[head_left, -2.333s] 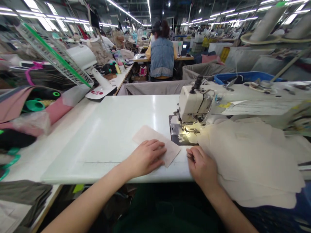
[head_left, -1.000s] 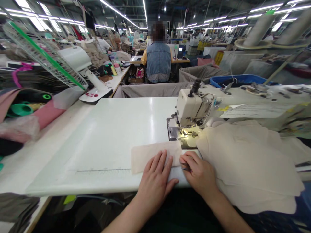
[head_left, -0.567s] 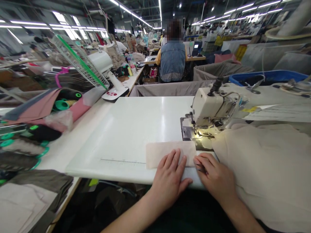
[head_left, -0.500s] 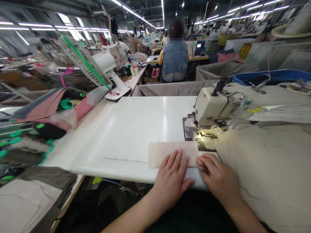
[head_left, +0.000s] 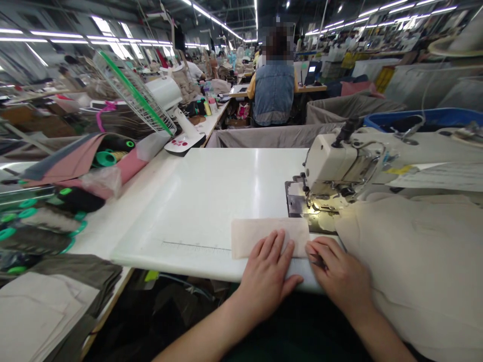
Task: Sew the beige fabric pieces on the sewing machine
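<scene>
A pale beige rectangular fabric piece (head_left: 245, 236) lies flat on the white sewing table, just in front of the machine's needle plate. My left hand (head_left: 268, 266) rests on it, palm down with fingers stretched out. At the fabric's right end is my right hand (head_left: 339, 271), its thumb and index finger pinched by the corner. Small dark thread snips (head_left: 319, 261) are tucked in that hand, mostly hidden by the fingers. The sewing machine (head_left: 335, 161) stands just beyond, its lamp lighting the needle area.
Larger beige fabric (head_left: 418, 261) covers the table's right side. At left are thread cones (head_left: 49, 221), stacked cloth pieces (head_left: 45, 311) and a fan (head_left: 166, 95). A person in a denim vest (head_left: 274, 93) sits ahead, beyond a grey cloth bin (head_left: 264, 137).
The view has shifted very slightly. Both hands and the fabric piece keep practically the same place on the table.
</scene>
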Available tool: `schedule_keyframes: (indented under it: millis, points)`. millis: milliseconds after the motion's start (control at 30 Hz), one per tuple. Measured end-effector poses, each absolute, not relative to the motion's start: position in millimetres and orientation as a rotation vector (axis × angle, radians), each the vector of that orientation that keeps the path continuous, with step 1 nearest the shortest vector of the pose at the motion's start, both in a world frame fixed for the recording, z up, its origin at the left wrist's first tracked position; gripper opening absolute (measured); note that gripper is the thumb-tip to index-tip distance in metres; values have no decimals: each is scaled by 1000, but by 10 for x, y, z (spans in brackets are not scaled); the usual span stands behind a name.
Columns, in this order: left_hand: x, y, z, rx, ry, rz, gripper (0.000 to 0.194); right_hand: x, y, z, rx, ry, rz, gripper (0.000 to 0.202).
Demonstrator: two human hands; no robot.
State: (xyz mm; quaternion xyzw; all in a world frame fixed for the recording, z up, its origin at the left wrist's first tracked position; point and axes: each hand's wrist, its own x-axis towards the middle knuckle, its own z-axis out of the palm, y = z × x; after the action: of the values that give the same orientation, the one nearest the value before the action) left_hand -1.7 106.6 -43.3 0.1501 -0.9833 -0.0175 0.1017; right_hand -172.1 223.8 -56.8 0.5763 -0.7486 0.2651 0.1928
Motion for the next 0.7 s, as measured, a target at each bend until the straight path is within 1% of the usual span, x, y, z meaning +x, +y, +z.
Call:
schedule_keyframes:
  millis: [267, 600, 700]
  points:
    - [-30, 1054, -438, 437, -2887, -35, 67, -1718, 2223, -573, 1621, -2127, 772, 29]
    - [-39, 1036, -464, 410, -2835, 23, 66, -1707, 2203, -576, 1590, -2162, 802, 23]
    - [-46, 1035, -458, 409, -2840, 42, 65, -1711, 2206, -580, 1549, -2170, 861, 21]
